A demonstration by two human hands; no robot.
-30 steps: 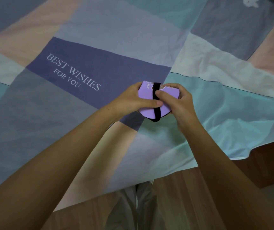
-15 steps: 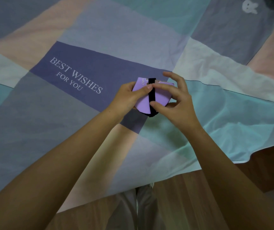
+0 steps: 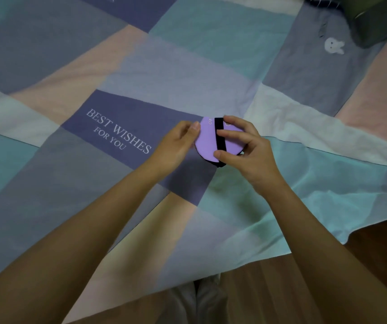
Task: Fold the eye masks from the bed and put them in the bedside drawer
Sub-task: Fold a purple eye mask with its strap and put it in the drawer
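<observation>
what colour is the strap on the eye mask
Black, across the purple eye mask; strap shows in the head view.

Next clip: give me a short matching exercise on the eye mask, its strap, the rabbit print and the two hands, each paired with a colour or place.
Things:
1. eye mask
2. strap
3. rabbit print
4. left hand

Descriptions:
A. white, far right on the bedspread
B. purple, folded
C. at the mask's left edge, thumb on it
D. black band across the purple face

The right hand holds the mask's other side.

Pairs: 1-B, 2-D, 3-A, 4-C
</observation>
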